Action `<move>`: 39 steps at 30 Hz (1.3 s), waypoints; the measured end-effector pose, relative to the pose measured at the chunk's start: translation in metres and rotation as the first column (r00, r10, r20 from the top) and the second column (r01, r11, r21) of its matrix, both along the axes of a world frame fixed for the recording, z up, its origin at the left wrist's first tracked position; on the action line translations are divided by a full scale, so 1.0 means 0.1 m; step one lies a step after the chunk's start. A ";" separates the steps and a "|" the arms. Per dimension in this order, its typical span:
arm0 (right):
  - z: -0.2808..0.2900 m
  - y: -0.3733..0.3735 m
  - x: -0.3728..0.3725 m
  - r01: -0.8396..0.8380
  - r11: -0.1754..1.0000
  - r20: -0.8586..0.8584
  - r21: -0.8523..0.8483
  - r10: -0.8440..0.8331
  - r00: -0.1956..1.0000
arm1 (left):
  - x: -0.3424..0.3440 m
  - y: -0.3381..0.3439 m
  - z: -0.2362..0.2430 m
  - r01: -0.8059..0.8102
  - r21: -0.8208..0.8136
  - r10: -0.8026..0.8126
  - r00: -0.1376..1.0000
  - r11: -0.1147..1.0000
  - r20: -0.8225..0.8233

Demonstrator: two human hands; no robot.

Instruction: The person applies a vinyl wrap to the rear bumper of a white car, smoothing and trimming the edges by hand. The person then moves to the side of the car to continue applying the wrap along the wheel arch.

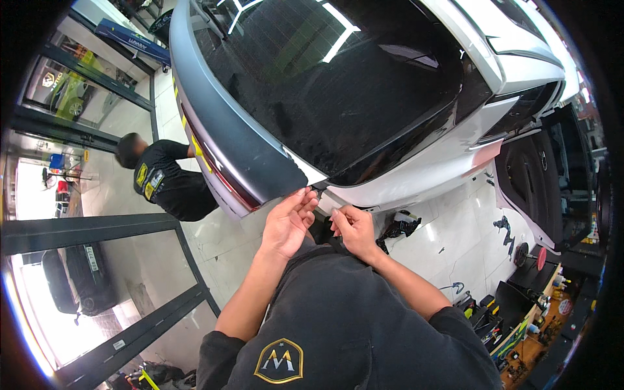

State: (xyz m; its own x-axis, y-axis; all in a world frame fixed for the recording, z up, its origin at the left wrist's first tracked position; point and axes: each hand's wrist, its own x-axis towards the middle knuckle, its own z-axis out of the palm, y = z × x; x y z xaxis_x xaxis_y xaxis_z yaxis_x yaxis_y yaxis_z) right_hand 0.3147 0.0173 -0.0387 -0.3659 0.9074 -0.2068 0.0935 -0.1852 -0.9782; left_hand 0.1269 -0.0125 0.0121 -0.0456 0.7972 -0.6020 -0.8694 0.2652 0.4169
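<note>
Bending loosely and partly spread, the fingers of the bare left hand [289,224] are held at the near corner of a matte blue-grey, smoothly curved car panel [224,117]; whether it is touched cannot be told. The bare right hand [353,229] is curled just beside, thumb and forefinger drawn together; whether anything is pinched cannot be seen. Beyond, a glossy black rear window [338,97] is bordered by shiny white bodywork [416,169]. Crumpled black sheeting [404,226] is seen on pale floor tiles [448,240].

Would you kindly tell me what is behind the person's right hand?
Beyond the right hand are the white car and, on the floor, crumpled black material. What the hand covers is hidden.
</note>
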 end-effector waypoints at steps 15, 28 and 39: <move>0.04 0.10 0.04 -0.008 1.000 -0.005 -0.029 0.008 1.000 | 0.10 0.14 -0.07 -0.147 0.008 0.139 0.946 0.989 0.293; 0.18 0.17 -0.10 -0.066 0.995 0.053 0.071 0.062 0.997 | 0.07 0.03 0.09 -0.194 0.046 0.156 0.890 0.980 0.428; 0.60 0.20 -0.75 0.097 0.985 0.161 0.146 -0.120 0.980 | -0.47 -0.37 0.19 0.224 0.159 -0.176 0.947 0.962 -0.267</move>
